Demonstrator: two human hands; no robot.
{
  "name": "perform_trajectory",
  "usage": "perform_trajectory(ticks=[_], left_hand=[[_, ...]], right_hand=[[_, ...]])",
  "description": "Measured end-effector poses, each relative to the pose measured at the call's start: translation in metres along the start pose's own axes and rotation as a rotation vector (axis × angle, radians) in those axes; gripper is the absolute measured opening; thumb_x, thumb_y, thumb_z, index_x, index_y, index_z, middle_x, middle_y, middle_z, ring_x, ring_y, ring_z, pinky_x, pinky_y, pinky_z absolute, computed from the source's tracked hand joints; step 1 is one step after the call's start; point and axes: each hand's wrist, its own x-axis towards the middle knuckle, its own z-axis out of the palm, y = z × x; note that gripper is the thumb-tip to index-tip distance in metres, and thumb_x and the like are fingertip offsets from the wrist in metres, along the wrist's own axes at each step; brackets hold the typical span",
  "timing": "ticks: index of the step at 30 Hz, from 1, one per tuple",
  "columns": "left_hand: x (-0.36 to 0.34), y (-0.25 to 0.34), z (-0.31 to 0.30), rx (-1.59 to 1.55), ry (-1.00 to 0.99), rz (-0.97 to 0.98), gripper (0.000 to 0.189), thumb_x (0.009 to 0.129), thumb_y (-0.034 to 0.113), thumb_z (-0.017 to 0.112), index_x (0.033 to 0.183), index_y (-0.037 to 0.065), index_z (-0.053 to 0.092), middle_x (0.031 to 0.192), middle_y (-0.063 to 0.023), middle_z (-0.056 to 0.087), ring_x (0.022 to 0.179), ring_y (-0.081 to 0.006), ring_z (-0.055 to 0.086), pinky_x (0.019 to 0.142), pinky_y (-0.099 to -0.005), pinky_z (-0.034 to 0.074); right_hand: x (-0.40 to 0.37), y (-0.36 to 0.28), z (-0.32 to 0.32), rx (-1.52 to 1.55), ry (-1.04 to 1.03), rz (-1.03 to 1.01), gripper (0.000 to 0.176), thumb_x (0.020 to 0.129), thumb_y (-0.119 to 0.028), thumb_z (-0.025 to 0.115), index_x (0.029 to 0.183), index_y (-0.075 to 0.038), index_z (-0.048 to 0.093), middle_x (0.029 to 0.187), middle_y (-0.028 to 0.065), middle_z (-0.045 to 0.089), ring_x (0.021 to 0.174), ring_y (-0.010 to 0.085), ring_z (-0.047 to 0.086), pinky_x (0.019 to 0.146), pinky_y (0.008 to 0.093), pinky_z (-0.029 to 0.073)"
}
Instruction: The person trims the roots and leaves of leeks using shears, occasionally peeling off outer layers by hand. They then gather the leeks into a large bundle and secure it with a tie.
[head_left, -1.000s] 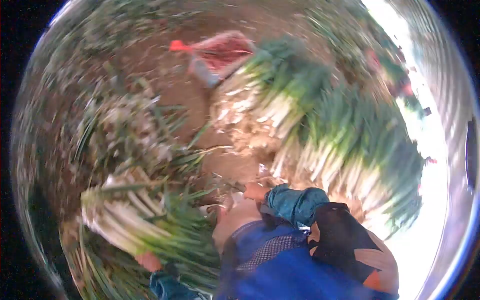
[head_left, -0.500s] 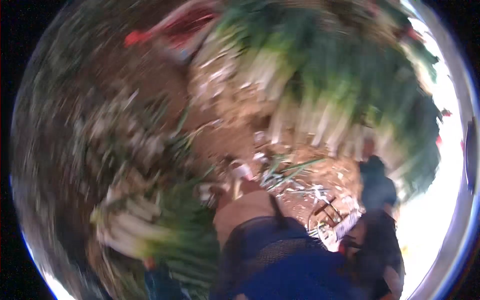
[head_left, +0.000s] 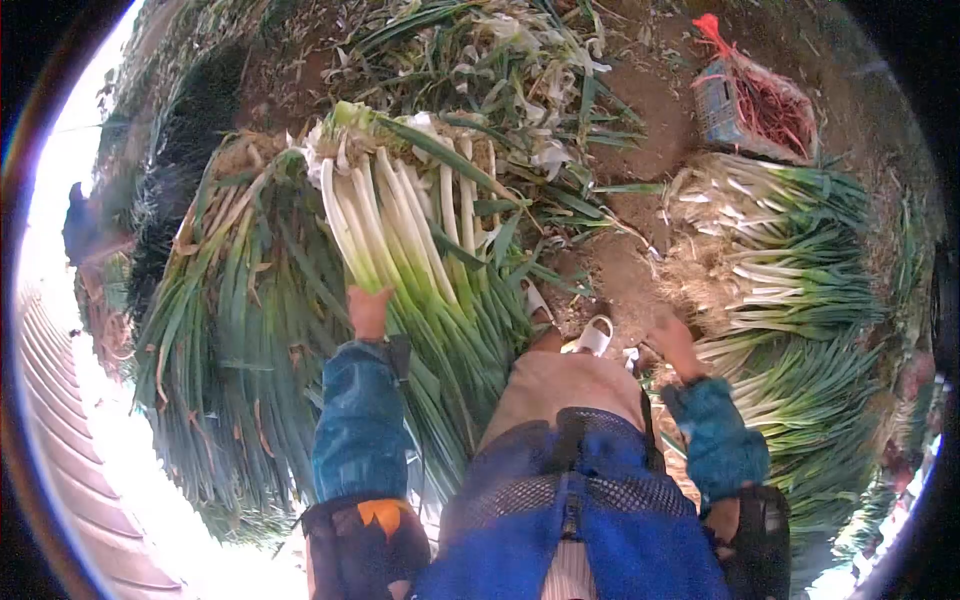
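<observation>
Long green onions with white stalks [head_left: 400, 230] lie in a thick bundle at the left, roots toward the top. My left hand [head_left: 369, 311] is at the near left side of these stalks, touching the green part; its fingertips are partly hidden among the leaves. Over the brown soil right of my feet is my right hand [head_left: 677, 345], its fingers apart and slightly blurred, with nothing seen in it. It is close to the roots of another row of green onions [head_left: 790, 290] on the right.
A crate [head_left: 718, 105] holding red ties stands at the upper right. Loose leaves and peelings [head_left: 510, 60] are strewn at the top. Darker, untrimmed green onions [head_left: 230, 330] lie far left. A white sandal [head_left: 596, 336] shows on my foot.
The view has swung from the right-hand row toward the left bundle and is sharper. My right hand has come away from the white stalks of the right-hand row.
</observation>
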Motion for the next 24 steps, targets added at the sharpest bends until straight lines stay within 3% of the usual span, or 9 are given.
perform_trajectory(ticks=[2,3,5,7,11,17,21,23,24], left_hand=[[0.003,0.006,0.001,0.018,-0.002,-0.051,0.070,0.062,0.035,0.078,0.106,-0.010,0.047,0.100,-0.0265,0.058,0.094,-0.0385,0.056,0.080,-0.0413,0.045],[0.008,0.006,0.001,0.071,0.058,-0.020,0.076,0.062,0.036,0.078,0.111,-0.010,0.044,0.104,-0.0267,0.056,0.097,-0.0389,0.055,0.082,-0.0417,0.044],[0.010,0.011,0.011,0.167,0.170,0.030,0.087,0.061,0.037,0.079,0.120,-0.011,0.037,0.113,-0.0272,0.051,0.103,-0.0397,0.051,0.086,-0.0424,0.043],[0.005,0.035,0.013,0.255,0.116,-0.054,0.104,0.058,0.039,0.080,0.132,-0.007,0.023,0.126,-0.0248,0.040,0.112,-0.0415,0.044,0.090,-0.0475,0.041],[-0.004,0.047,0.018,0.370,0.128,-0.093,0.109,0.056,0.038,0.082,0.135,-0.002,0.019,0.130,-0.0232,0.035,0.115,-0.0407,0.041,0.091,-0.0509,0.040],[0.011,0.042,0.027,0.395,0.108,-0.163,0.108,0.055,0.034,0.083,0.135,-0.003,0.020,0.131,-0.0250,0.034,0.118,-0.0402,0.039,0.095,-0.0482,0.037],[0.015,0.042,0.036,0.455,0.159,-0.108,0.107,0.055,0.033,0.083,0.134,-0.005,0.022,0.130,-0.0258,0.035,0.117,-0.0401,0.039,0.096,-0.0463,0.036],[0.017,0.039,0.040,0.453,0.189,-0.069,0.106,0.054,0.033,0.083,0.133,-0.005,0.023,0.129,-0.0257,0.036,0.117,-0.0402,0.039,0.097,-0.0461,0.035],[0.020,0.035,0.041,0.453,0.190,-0.070,0.106,0.054,0.032,0.083,0.133,-0.005,0.024,0.128,-0.0256,0.037,0.116,-0.0403,0.039,0.097,-0.0459,0.035]], right_hand=[[0.036,-0.110,0.015,-0.087,-0.095,-0.061,0.048,0.077,-0.032,0.063,0.114,-0.002,0.054,0.115,0.0241,0.052,0.107,0.0377,0.051,0.091,0.0407,0.040],[0.063,-0.119,0.047,-0.052,-0.010,-0.268,0.052,0.077,-0.032,0.063,0.116,0.000,0.049,0.112,0.0237,0.054,0.107,0.0376,0.051,0.091,0.0403,0.040],[0.083,-0.191,0.066,0.081,0.005,-0.402,0.056,0.078,-0.033,0.062,0.120,0.001,0.045,0.112,0.0242,0.054,0.107,0.0386,0.050,0.090,0.0416,0.040],[0.122,-0.231,0.081,0.014,0.005,-0.379,0.063,0.078,-0.038,0.062,0.121,0.004,0.042,0.116,0.0261,0.051,0.109,0.0382,0.049,0.092,0.0420,0.039],[0.234,-0.270,0.092,0.057,0.003,-0.247,0.080,0.074,-0.049,0.064,0.123,0.009,0.036,0.123,0.0298,0.045,0.113,0.0397,0.047,0.094,0.0417,0.039],[0.351,-0.285,0.135,-0.001,0.103,-0.402,0.091,0.071,-0.059,0.062,0.126,0.007,0.034,0.121,0.0297,0.047,0.111,0.0411,0.049,0.093,0.0430,0.040],[0.341,-0.271,0.184,0.166,-0.272,-0.223,0.093,0.063,-0.053,0.073,0.127,0.003,0.035,0.125,0.0277,0.043,0.118,0.0401,0.042,0.097,0.0426,0.036],[0.303,-0.252,0.211,0.321,-0.466,-0.366,0.096,0.059,-0.044,0.077,0.128,0.005,0.033,0.120,0.0262,0.045,0.115,0.0397,0.042,0.097,0.0422,0.036],[0.281,-0.241,0.219,0.275,-0.423,-0.429,0.099,0.057,-0.041,0.078,0.130,0.005,0.030,0.117,0.0251,0.047,0.112,0.0389,0.044,0.096,0.0427,0.036]])
